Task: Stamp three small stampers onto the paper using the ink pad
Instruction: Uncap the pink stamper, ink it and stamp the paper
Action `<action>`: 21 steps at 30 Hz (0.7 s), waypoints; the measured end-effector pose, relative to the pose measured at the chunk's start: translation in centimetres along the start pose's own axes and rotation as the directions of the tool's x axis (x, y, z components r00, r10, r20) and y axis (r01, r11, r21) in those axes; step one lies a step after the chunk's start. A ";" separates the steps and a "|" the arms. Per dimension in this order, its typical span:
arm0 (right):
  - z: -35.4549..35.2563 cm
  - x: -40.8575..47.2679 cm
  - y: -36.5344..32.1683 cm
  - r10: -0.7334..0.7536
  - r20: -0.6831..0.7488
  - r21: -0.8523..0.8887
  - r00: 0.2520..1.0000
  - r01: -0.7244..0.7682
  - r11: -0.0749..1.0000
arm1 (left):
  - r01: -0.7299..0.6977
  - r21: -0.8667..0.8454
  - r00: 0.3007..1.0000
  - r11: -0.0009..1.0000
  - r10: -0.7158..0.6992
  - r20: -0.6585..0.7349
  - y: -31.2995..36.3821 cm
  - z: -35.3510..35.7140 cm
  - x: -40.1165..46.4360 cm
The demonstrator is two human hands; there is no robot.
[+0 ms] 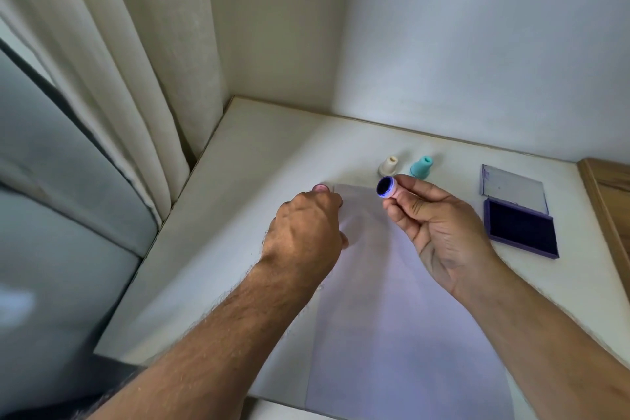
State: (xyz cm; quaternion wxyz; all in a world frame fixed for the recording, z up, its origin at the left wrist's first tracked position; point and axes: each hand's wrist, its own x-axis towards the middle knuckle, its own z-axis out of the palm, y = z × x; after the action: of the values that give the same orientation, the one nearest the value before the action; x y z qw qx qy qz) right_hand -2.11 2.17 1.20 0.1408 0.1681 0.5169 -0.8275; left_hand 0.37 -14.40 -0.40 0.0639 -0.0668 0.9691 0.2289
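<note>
My right hand holds a small pink stamper above the white paper, its round face dark with blue ink and turned toward me. My left hand reaches over the paper's far left corner, knuckles up. Its fingertips close on a small pink cap resting on the table. A cream stamper and a teal stamper stand upright just beyond the paper. The ink pad lies open to the right, dark purple, with its clear lid folded back behind it.
The white table sits in a corner, with walls behind and a curtain hanging at its left edge. A wooden edge borders the table on the right. A grey cushion lies lower left.
</note>
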 end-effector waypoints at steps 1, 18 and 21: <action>0.1 0.2 0.0 -0.041 -0.047 -0.074 0.998 0.038 0.997 | 0.004 -0.005 1.000 1.000 -0.004 0.002 0.0 0.0 0.0; 3.4 2.8 1.4 -0.432 0.327 -0.897 0.841 0.420 0.139 | 0.038 0.013 0.998 0.999 -0.039 0.045 0.1 0.2 0.3; 3.6 2.9 1.6 -0.415 0.321 -0.898 0.851 0.413 0.150 | 0.026 0.059 0.999 0.998 -0.028 0.040 0.2 0.1 0.2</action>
State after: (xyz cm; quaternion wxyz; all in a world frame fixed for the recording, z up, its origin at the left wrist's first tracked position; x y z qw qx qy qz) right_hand -4.59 -1.98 0.12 -0.0202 -0.0960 0.9279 -0.3597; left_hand 0.11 -14.17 -0.46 0.0886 -0.0732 0.9729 0.2009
